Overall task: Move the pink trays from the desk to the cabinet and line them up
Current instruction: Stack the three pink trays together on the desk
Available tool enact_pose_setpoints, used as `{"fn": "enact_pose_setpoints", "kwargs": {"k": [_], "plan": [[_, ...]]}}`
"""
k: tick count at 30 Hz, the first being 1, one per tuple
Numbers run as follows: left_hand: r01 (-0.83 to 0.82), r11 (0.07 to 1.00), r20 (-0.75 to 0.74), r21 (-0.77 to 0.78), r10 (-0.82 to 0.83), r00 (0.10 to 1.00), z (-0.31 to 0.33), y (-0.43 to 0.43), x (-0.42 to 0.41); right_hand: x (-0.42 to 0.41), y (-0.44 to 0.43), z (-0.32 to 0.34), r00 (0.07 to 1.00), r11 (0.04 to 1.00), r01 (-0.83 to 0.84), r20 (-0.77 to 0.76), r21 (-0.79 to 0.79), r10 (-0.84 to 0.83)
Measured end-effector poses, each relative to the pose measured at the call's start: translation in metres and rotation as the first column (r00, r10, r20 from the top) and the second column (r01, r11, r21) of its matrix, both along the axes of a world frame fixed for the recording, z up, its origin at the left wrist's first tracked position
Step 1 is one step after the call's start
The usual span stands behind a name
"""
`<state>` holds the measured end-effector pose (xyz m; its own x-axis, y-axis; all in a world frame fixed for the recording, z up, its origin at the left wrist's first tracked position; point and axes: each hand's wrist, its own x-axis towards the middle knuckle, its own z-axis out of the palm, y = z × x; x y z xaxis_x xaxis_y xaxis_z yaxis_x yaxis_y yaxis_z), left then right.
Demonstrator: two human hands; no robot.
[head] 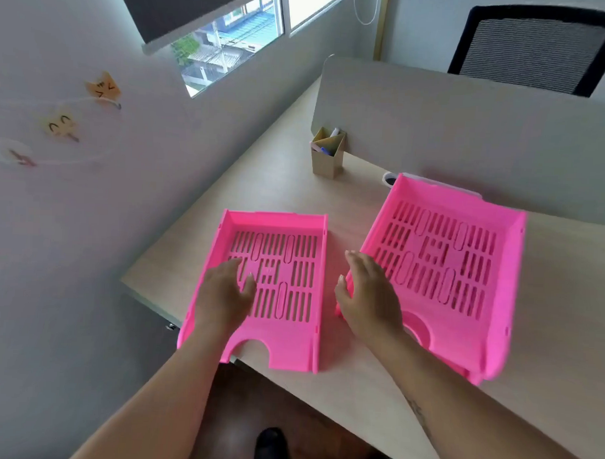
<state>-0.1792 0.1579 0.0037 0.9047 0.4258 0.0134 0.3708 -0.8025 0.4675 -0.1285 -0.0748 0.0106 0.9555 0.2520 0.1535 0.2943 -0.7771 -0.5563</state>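
Two pink slotted trays lie on the light wooden desk (282, 180). The left tray (293, 263) is single and overhangs the desk's near left edge. The right tray (464, 255) looks like a stack, with another pink layer showing under it. My left hand (223, 291) hovers over the left tray's near left part, fingers spread and holding nothing. At the right stack's left wall is my right hand (367, 297), fingers apart; whether it touches the wall I cannot tell. The cabinet is out of view.
A brown pen holder (328, 151) stands at the back against the grey desk divider (469, 139). A small dark round thing (390, 180) sits behind the right tray. A black mesh chair (537, 45) is beyond the divider. Wall and window are to the left.
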Motion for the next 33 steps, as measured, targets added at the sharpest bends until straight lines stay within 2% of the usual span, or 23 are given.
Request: {"fn": "enact_pose_setpoints", "kwargs": {"k": [2, 4, 7, 9, 12, 15, 18, 23, 26, 29, 33], "plan": [[-0.011, 0.998, -0.052, 0.062, 0.014, 0.999, -0.01, 0.029, -0.024, -0.017, 0.033, -0.009, 0.999, 0.999, -0.032, -0.038, -0.044, 0.03], [-0.015, 0.997, -0.123, 0.07, 0.023, 0.992, -0.022, 0.054, -0.045, -0.031, 0.053, -0.026, 1.0, 0.99, -0.012, -0.013, -0.143, 0.011], [-0.021, 0.997, -0.191, -0.068, 0.007, 0.982, -0.039, 0.076, -0.067, -0.046, 0.069, -0.051, 1.0, 0.97, 0.009, 0.007, -0.242, -0.007], [-0.024, 0.986, -0.204, -0.165, -0.01, 0.979, -0.048, 0.082, -0.074, -0.056, 0.075, -0.06, 0.991, 0.978, 0.032, -0.119, -0.206, -0.058], [-0.049, 0.973, -0.185, -0.227, 0.007, 0.983, -0.055, 0.083, -0.077, -0.068, 0.077, -0.07, 0.933, 0.98, 0.112, -0.323, -0.162, -0.16], [-0.087, 0.96, -0.197, -0.266, 0.035, 0.98, -0.059, 0.087, -0.077, -0.077, 0.08, -0.073, 0.856, 0.968, 0.249, -0.457, -0.044, -0.241], [-0.074, 0.953, -0.181, -0.292, 0.021, 0.983, -0.055, 0.095, -0.076, -0.07, 0.087, -0.068, 0.765, 0.931, 0.363, -0.561, -0.03, -0.316], [-0.121, 0.936, -0.03, -0.329, 0.118, 0.993, -0.021, 0.113, -0.057, -0.043, 0.108, -0.046, 0.804, 0.911, 0.4, -0.515, 0.099, -0.297], [-0.085, 0.96, 0.02, -0.268, 0.094, 0.995, 0.006, 0.12, -0.035, -0.024, 0.113, -0.019, 0.828, 0.899, 0.415, -0.467, 0.139, -0.309], [-0.045, 0.961, 0.077, -0.273, 0.069, 0.995, 0.028, 0.114, -0.013, -0.008, 0.1, 0.009, 0.855, 0.872, 0.437, -0.401, 0.221, -0.328], [0.083, 0.958, 0.171, -0.275, -0.036, 0.985, 0.056, 0.067, 0.02, 0.003, 0.049, 0.04, 0.864, 0.81, 0.482, -0.332, 0.333, -0.378]]}}
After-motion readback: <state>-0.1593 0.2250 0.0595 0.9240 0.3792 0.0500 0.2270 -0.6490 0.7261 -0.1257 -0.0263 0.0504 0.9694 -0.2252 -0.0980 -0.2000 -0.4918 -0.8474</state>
